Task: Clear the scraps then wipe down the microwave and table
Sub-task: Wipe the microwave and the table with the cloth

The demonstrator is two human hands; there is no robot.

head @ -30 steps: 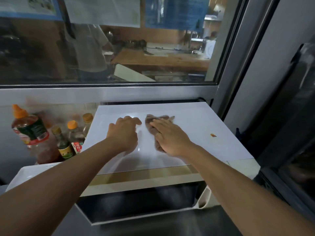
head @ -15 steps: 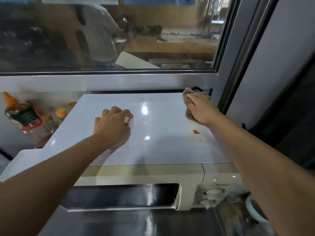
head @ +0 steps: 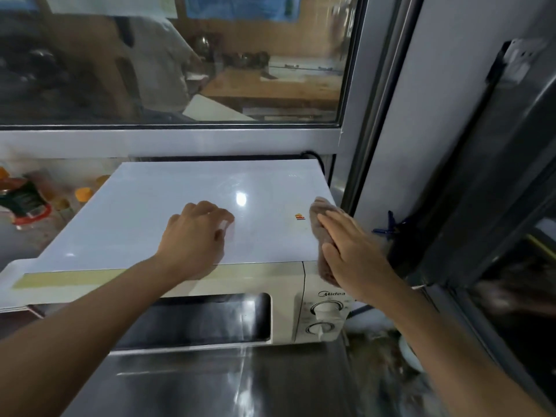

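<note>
A cream microwave (head: 285, 314) stands on a steel table (head: 228, 383), with a glossy white board (head: 180, 212) lying on its top. My right hand (head: 352, 251) presses a brownish cloth (head: 321, 218) flat against the board's right edge and the microwave's front right corner. My left hand (head: 195, 236) rests on the board near its middle, fingers curled, holding nothing. A small orange-red sticker (head: 299, 217) sits on the board just left of the cloth.
Sauce bottles with orange caps (head: 27, 200) crowd the left behind the microwave. A glass window (head: 180, 61) rises behind it. A dark appliance (head: 496, 206) stands close on the right. A white dish (head: 409, 353) lies on the table at lower right.
My right hand has dragged the cloth from the board's middle to its far right corner, then back along the right edge to the front corner. My left hand stayed put.
</note>
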